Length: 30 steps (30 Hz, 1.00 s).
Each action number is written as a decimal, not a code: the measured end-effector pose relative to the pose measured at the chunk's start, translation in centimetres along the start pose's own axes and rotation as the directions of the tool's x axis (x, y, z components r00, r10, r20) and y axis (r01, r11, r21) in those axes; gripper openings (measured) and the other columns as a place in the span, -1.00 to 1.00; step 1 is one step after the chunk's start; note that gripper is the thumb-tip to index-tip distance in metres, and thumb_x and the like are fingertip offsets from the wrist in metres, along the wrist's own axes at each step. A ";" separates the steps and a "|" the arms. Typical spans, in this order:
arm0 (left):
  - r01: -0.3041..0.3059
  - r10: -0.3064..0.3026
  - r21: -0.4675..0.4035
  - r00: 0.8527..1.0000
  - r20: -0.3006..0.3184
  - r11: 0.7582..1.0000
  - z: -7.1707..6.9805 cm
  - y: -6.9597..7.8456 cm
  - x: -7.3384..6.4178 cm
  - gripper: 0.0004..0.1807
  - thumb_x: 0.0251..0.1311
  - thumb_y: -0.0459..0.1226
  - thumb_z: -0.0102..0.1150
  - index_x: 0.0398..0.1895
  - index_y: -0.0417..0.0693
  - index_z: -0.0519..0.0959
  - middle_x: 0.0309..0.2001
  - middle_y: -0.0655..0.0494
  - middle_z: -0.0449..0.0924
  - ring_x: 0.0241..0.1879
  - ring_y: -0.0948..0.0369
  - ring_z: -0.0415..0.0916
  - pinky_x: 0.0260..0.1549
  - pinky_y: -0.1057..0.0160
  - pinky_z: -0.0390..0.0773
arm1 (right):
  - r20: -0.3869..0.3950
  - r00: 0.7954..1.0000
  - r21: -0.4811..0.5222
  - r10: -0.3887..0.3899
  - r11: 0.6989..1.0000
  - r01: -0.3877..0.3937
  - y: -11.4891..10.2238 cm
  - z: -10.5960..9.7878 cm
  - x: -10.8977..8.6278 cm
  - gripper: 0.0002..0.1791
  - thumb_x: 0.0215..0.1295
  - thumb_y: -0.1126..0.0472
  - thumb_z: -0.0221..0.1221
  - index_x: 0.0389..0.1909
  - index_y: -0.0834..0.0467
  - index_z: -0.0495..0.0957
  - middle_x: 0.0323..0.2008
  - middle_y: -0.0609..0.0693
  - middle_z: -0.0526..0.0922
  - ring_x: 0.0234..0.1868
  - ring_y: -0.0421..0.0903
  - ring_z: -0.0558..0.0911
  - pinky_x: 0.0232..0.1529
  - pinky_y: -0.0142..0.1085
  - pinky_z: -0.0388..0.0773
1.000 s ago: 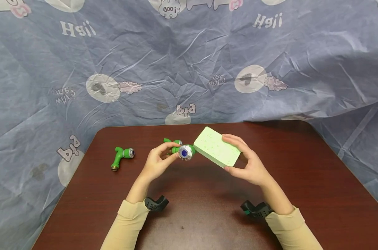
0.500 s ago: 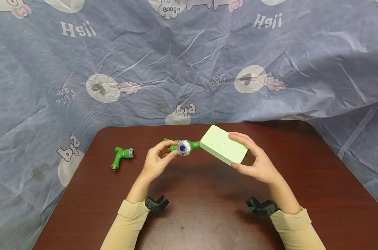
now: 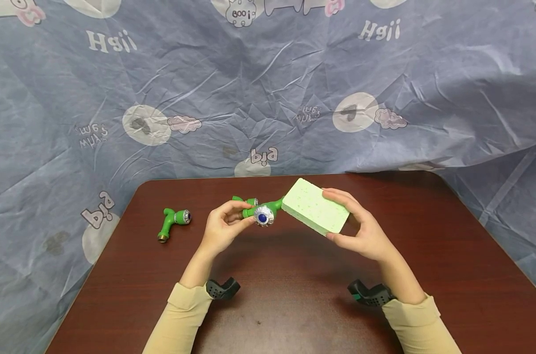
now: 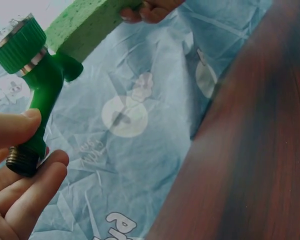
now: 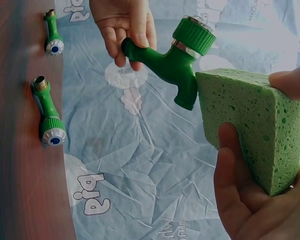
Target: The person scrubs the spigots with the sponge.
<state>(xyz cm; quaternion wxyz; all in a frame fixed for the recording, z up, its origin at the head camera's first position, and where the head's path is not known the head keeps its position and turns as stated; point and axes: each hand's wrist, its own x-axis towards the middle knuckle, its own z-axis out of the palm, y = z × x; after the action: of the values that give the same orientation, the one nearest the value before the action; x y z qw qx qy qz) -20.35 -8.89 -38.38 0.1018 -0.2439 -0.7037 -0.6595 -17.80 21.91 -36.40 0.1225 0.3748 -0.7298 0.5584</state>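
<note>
My left hand [image 3: 220,230] pinches a green tap [image 3: 274,205] by its threaded inlet end, thumb on one side and fingers on the other. The tap has a ribbed green and silver knob with a blue centre, plainest in the right wrist view, where its short spout [image 5: 186,97] points down. My right hand [image 3: 363,231] grips a pale green sponge [image 3: 315,206] by its right end, thumb on one edge and fingers across the other. In the right wrist view, the sponge's near corner is right at the tap's spout. Both things are held up above the table.
Two similar green taps lie on the dark red-brown table [image 3: 285,305]: one tap [image 3: 172,223] at the left, another tap [image 3: 252,201] behind my left hand and partly hidden by it. A blue printed cloth [image 3: 268,88] hangs behind the table.
The sponge and right hand have moved right, then slightly back left. The tap in my left hand rose a little and tilted, then came down again. The taps on the table have not moved.
</note>
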 end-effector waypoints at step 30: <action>-0.092 0.074 0.333 0.995 0.065 0.938 0.5 0.8 -0.3 -0.71 -0.17 -0.53 0.41 -0.26 -0.28 0.68 -0.29 -0.11 0.58 -0.37 0.11 0.41 -0.50 0.29 0.50 | 0.031 0.997 0.000 -0.072 0.997 0.072 0.0 0.3 0.1 -0.16 -0.26 0.60 0.27 0.22 0.41 0.30 0.24 0.35 0.25 0.27 0.07 0.25 0.00 -0.30 0.30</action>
<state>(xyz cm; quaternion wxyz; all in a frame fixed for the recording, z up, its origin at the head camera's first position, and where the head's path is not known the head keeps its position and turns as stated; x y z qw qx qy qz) -19.60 -8.47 -37.90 0.1514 -0.2694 -0.7972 -0.5186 -17.78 21.56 -36.44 0.1316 0.4095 -0.7180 0.5472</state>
